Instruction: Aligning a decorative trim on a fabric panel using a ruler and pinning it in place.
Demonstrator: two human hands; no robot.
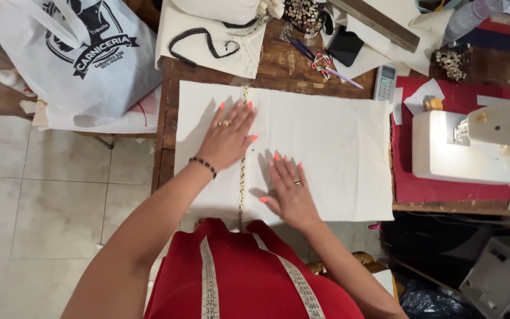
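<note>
I see my left hand [226, 137] and right hand [288, 188] pressed flat, fingers spread, on the cream cloth [326, 153]. A gold chain trim [243, 171] runs between them.

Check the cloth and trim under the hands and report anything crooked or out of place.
Nothing stands out. The gold trim runs straight down the cream cloth, with the left hand and right hand pressed flat on either side.
</note>
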